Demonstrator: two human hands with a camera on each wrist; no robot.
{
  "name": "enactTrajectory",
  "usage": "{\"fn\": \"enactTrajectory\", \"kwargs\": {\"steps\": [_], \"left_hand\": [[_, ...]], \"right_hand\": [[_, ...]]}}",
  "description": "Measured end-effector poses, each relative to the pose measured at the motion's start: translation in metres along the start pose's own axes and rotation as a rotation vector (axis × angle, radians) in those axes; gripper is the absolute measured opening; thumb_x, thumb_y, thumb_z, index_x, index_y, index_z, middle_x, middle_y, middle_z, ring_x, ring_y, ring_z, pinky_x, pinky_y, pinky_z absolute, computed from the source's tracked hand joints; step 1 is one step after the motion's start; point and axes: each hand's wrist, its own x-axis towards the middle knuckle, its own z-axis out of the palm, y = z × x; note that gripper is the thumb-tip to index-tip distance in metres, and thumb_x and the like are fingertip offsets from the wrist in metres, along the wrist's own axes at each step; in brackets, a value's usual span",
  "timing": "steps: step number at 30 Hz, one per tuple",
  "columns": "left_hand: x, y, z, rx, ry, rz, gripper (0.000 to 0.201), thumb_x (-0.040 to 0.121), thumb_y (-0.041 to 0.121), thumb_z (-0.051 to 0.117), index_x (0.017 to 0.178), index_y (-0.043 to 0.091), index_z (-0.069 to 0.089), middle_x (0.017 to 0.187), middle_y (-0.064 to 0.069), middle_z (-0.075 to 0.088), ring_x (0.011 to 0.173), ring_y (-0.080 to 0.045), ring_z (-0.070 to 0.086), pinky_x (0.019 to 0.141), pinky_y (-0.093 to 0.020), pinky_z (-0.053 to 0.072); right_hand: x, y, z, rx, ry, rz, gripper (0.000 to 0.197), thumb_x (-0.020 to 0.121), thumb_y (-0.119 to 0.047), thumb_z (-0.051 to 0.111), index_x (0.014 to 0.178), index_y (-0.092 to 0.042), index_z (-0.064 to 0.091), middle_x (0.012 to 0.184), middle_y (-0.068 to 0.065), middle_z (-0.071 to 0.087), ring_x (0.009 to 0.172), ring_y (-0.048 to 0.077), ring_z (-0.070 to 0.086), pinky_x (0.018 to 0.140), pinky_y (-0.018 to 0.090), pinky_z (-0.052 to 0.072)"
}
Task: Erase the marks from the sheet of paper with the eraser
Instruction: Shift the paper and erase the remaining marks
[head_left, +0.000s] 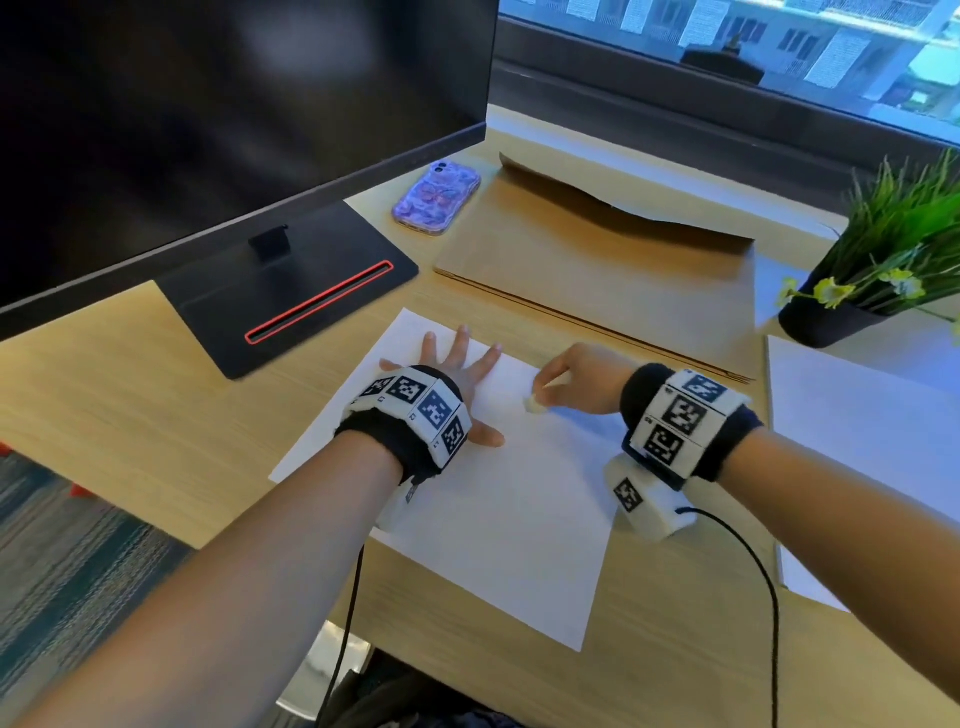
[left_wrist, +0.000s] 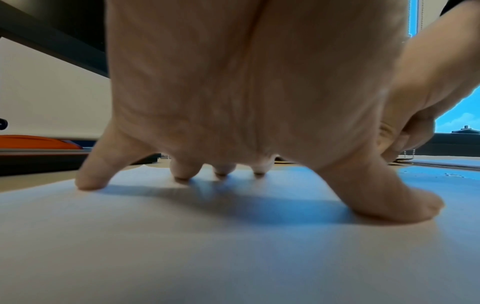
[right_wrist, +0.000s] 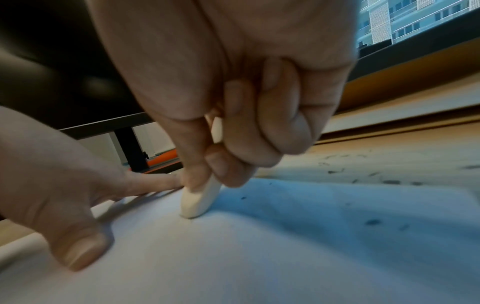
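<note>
A white sheet of paper (head_left: 498, 519) lies on the wooden desk in front of me. My left hand (head_left: 457, 379) lies on its far left part with fingers spread and the fingertips (left_wrist: 182, 176) pressing the sheet (left_wrist: 233, 257) down. My right hand (head_left: 576, 379) pinches a small white eraser (head_left: 535, 404) between thumb and fingers. The eraser (right_wrist: 198, 200) stands tilted with its tip touching the paper (right_wrist: 259, 257) near the middle of the far edge. Dark eraser crumbs (right_wrist: 372, 222) lie scattered on the sheet to the right. No marks show on the paper in the head view.
A dark monitor (head_left: 234, 104) on a black stand (head_left: 291, 291) fills the left. A phone in a purple case (head_left: 436, 197) and a brown envelope (head_left: 597, 265) lie beyond the sheet. A potted plant (head_left: 883, 260) and another white sheet (head_left: 872, 441) sit at the right.
</note>
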Motion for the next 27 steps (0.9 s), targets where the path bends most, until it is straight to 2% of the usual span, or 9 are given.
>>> {"fn": "enactTrajectory", "kwargs": {"steps": [2, 4, 6, 10, 15, 17, 20, 23, 27], "left_hand": [[-0.001, -0.001, 0.0, -0.008, 0.011, 0.006, 0.112, 0.073, 0.065, 0.064, 0.145, 0.04, -0.019, 0.152, 0.004, -0.031, 0.142, -0.034, -0.02, 0.1, -0.076, 0.013], [-0.001, -0.001, 0.0, -0.018, 0.016, 0.008, 0.114, 0.074, 0.064, 0.064, 0.146, 0.037, -0.02, 0.152, 0.005, -0.031, 0.143, -0.033, -0.019, 0.101, -0.075, 0.013], [-0.002, -0.001, 0.0, -0.02, 0.023, 0.003, 0.114, 0.074, 0.064, 0.063, 0.146, 0.034, -0.02, 0.153, 0.006, -0.031, 0.143, -0.032, -0.019, 0.102, -0.075, 0.013], [-0.002, -0.001, -0.001, -0.012, 0.029, -0.002, 0.114, 0.074, 0.065, 0.063, 0.147, 0.033, -0.019, 0.153, 0.006, -0.03, 0.143, -0.032, -0.018, 0.101, -0.075, 0.014], [0.0, -0.001, 0.0, -0.012, 0.022, -0.004, 0.117, 0.072, 0.065, 0.064, 0.146, 0.034, -0.021, 0.153, 0.006, -0.031, 0.143, -0.033, -0.018, 0.1, -0.076, 0.014], [0.002, -0.002, 0.0, -0.021, 0.022, -0.001, 0.117, 0.072, 0.065, 0.065, 0.146, 0.034, -0.021, 0.153, 0.005, -0.031, 0.143, -0.034, -0.019, 0.1, -0.076, 0.013], [0.002, -0.002, 0.001, -0.026, 0.023, 0.0, 0.117, 0.072, 0.065, 0.065, 0.146, 0.034, -0.02, 0.152, 0.006, -0.031, 0.142, -0.033, -0.02, 0.1, -0.076, 0.013], [0.003, -0.003, 0.002, -0.022, 0.033, -0.001, 0.116, 0.072, 0.065, 0.064, 0.146, 0.035, -0.021, 0.153, 0.006, -0.031, 0.143, -0.032, -0.02, 0.101, -0.076, 0.012], [0.004, -0.003, 0.002, -0.028, 0.034, -0.003, 0.118, 0.071, 0.067, 0.065, 0.146, 0.035, -0.021, 0.153, 0.005, -0.03, 0.143, -0.033, -0.019, 0.1, -0.076, 0.013]], "right_hand": [[-0.002, 0.002, -0.004, 0.004, -0.036, 0.003, 0.025, 0.092, -0.027, 0.058, 0.114, -0.021, 0.067, 0.117, -0.001, 0.062, 0.1, 0.014, 0.056, 0.089, 0.024, 0.041], [0.001, -0.001, -0.005, 0.087, 0.013, -0.005, 0.023, 0.093, -0.023, 0.056, 0.113, -0.019, 0.067, 0.093, -0.004, 0.062, 0.074, 0.005, 0.054, 0.066, 0.013, 0.043], [0.009, -0.01, -0.005, 0.18, 0.102, 0.01, 0.022, 0.093, -0.022, 0.056, 0.112, -0.018, 0.067, 0.086, -0.005, 0.06, 0.07, 0.007, 0.051, 0.052, 0.01, 0.038], [0.019, -0.019, 0.001, 0.31, 0.243, 0.053, 0.021, 0.092, -0.022, 0.056, 0.11, -0.018, 0.067, 0.122, 0.005, 0.06, 0.09, 0.014, 0.05, 0.073, 0.023, 0.038], [0.004, -0.02, 0.011, 0.13, 0.047, -0.025, 0.026, 0.094, -0.024, 0.055, 0.117, -0.018, 0.065, 0.129, 0.002, 0.057, 0.111, 0.017, 0.052, 0.083, 0.021, 0.034], [0.008, -0.022, 0.011, 0.117, 0.084, -0.027, 0.027, 0.094, -0.024, 0.055, 0.118, -0.018, 0.065, 0.131, 0.002, 0.056, 0.116, 0.018, 0.051, 0.084, 0.021, 0.033], [0.019, -0.027, 0.007, 0.234, 0.219, 0.007, 0.026, 0.095, -0.023, 0.053, 0.116, -0.017, 0.065, 0.131, 0.004, 0.056, 0.115, 0.019, 0.053, 0.082, 0.021, 0.034], [0.018, -0.031, 0.013, 0.246, 0.266, 0.01, 0.027, 0.095, -0.022, 0.052, 0.119, -0.017, 0.064, 0.128, 0.006, 0.058, 0.102, 0.016, 0.055, 0.078, 0.02, 0.036], [0.0, -0.03, 0.023, 0.11, 0.023, -0.054, 0.026, 0.092, -0.023, 0.056, 0.115, -0.017, 0.066, 0.115, 0.001, 0.063, 0.091, 0.011, 0.051, 0.08, 0.021, 0.037]]}}
